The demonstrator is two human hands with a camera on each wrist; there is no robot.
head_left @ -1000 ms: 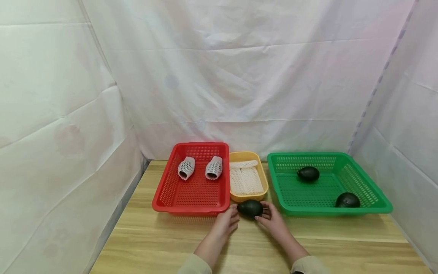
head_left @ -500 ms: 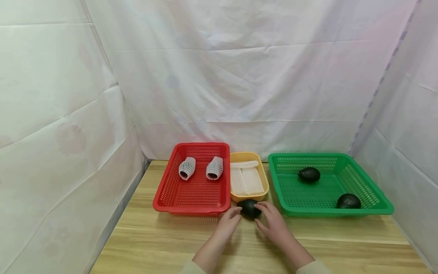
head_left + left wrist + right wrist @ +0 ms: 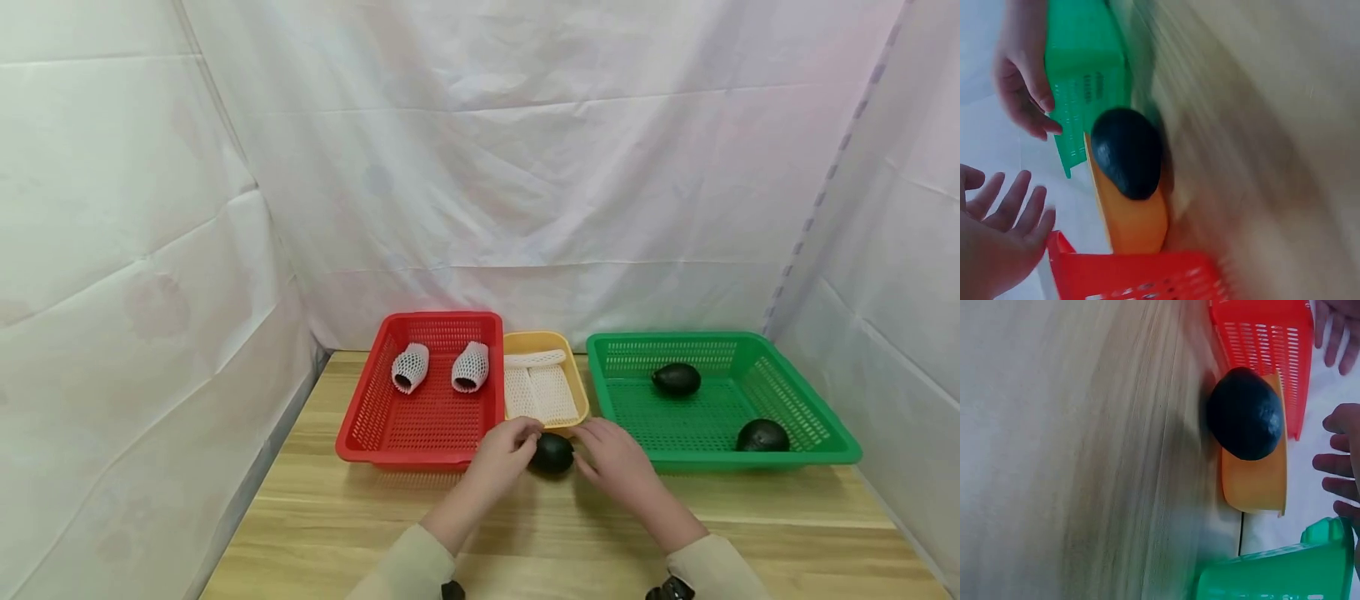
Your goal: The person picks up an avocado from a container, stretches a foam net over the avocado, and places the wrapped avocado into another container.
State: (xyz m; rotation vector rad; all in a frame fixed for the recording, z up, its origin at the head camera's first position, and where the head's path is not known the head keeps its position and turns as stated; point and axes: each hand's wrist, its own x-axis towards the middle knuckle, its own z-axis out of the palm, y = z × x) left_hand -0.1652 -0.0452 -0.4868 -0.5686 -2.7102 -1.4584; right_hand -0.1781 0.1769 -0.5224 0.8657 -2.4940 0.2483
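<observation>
A dark avocado [image 3: 553, 455] lies bare on the wooden table, just in front of the yellow basket [image 3: 542, 423]. My left hand [image 3: 501, 454] hovers to its left, near the red basket's front corner. In the left wrist view the fingers of that left hand [image 3: 1007, 234] are spread and stand apart from the avocado [image 3: 1127, 153]. On the other side is my right hand [image 3: 618, 462], by the green basket's near left corner. The right wrist view shows this right hand [image 3: 1344, 462] with loose fingers, away from the avocado [image 3: 1245, 414]. Neither hand holds anything.
The red basket [image 3: 420, 458] bears two avocados in white foam nets [image 3: 410, 367]. White foam net sleeves [image 3: 551, 393] lie in the yellow basket. Two bare avocados [image 3: 677, 380] sit in the green basket [image 3: 720, 457] on the right. White cloth [image 3: 525, 183] hangs behind.
Both hands have moved forward and up, off the avocado's sides. The avocado stays on the table in nearly the same place. The baskets have not moved.
</observation>
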